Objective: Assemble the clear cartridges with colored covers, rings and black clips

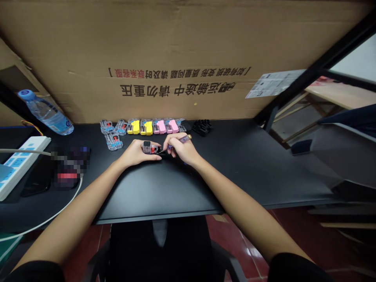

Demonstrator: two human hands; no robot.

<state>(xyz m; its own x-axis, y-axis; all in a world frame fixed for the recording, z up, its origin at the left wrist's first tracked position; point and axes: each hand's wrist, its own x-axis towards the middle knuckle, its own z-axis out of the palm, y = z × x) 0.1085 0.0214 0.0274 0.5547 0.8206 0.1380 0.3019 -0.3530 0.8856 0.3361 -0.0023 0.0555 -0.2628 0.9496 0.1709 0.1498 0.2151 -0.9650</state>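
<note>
Your left hand (135, 153) closes its grip around a small clear plastic case (149, 147) with a red part inside, holding it down on the black worktop (249, 164) near the middle. Your right hand (182, 149) pinches a thin screwdriver (178, 141) with a translucent purple handle, its tip set against the case's right side. Your fingers cover the tip itself and the case's lower edge, so you cannot see exactly where the tip lands.

Just beyond your hands runs a row of small cases: clear cases (113, 133) with red insides on the left, then yellow cases (141, 127), then pink cases (166, 126), and a black clip-like part (202, 127) at the right end. They are too small to make out in detail.

To the left, a patch of the worktop is blurred out in blocks (69, 166), hiding whatever lies there. A white power strip (17, 164) is cut off by the left edge, with a white cable (44, 221) curving past it. A water bottle (45, 112) lies tilted at far left, its blue label too small to read.

The big cardboard sheet (188, 47) behind carries upside-down Chinese printing in black and red; the large black line reads "运输途中 请勿重压". A paper shipping label (274, 83) on its right is too fine to read.
</note>
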